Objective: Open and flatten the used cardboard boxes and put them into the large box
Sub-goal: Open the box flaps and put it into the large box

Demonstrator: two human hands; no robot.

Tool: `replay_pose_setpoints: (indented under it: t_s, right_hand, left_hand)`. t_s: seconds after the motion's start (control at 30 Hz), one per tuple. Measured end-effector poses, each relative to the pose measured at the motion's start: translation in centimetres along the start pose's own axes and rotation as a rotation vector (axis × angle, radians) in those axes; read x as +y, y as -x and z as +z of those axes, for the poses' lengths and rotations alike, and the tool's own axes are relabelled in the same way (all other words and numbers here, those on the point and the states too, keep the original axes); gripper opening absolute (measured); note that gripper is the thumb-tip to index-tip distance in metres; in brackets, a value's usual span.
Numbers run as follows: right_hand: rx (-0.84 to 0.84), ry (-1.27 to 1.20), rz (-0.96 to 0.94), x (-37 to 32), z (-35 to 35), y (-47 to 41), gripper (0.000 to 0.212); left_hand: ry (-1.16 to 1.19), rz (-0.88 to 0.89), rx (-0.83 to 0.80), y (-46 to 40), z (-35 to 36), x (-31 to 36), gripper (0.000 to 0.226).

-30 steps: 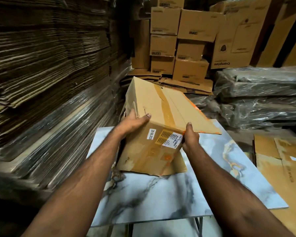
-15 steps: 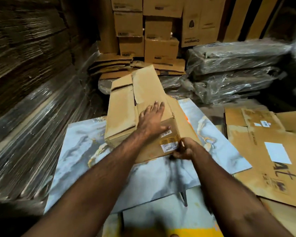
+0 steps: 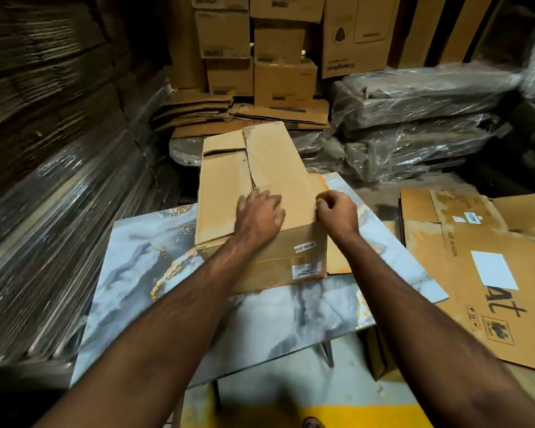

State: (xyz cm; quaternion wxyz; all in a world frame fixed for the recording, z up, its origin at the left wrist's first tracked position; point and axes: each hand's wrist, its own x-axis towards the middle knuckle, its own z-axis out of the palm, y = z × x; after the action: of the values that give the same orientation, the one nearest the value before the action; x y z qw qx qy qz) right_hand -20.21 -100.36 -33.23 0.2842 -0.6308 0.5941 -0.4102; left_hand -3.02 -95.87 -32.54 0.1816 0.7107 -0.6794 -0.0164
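A brown cardboard box [image 3: 229, 180] lies on the marble-patterned table [image 3: 142, 261], its flaps spread away from me and white labels on its near face. My left hand [image 3: 260, 217] lies flat on the box's top panel, fingers spread. At the top right edge of the box, my right hand [image 3: 337, 211] has its fingers curled in a pinch. To the right, flattened cardboard [image 3: 488, 273] lies in a large box.
Tall stacks of flat cardboard wrapped in plastic [image 3: 50, 180] line the left side. Closed cartons [image 3: 284, 78] stand stacked at the back. Plastic-wrapped bundles [image 3: 414, 125] sit at the back right. The floor below the table shows a yellow stripe [image 3: 337, 417].
The box went from tilted and held up to lying on the table. My left hand slid onto its top panel. My right hand moved from the labelled near face up to the top right edge.
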Motion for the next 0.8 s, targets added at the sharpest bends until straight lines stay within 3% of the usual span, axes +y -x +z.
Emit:
replay_pose_setpoints:
  t_s: [0.1,0.23,0.33,0.5,0.67,0.8]
  right_hand:
    - [0.057,0.164,-0.115,-1.2,0.9,-0.5,0.021]
    - [0.052,0.379,-0.219,-2.4,1.5,-1.7,0.019]
    - [-0.003,0.531,-0.203,-1.9,1.4,-2.3,0.017]
    - [-0.072,0.804,-0.132,-0.6,0.9,-2.9,0.026]
    - [-0.091,0.639,-0.325,-2.2,3.2,-4.5,0.036]
    - [-0.19,0.415,-0.365,-3.5,5.9,-6.8,0.041]
  left_hand:
    - [0.051,-0.239,-0.102,-0.1,-0.7,-0.8,0.065]
    - [0.13,-0.367,-0.165,0.3,-1.1,-1.2,0.088]
    - [0.0,-0.279,-0.26,0.1,-1.1,-2.2,0.09]
    - [-0.137,-0.1,-0.229,-1.6,-0.8,-2.6,0.065]
    - [-0.041,-0.158,-0.137,-1.7,-0.1,-2.8,0.059]
    - [-0.018,-0.428,-0.007,-2.6,-0.3,-2.0,0.058]
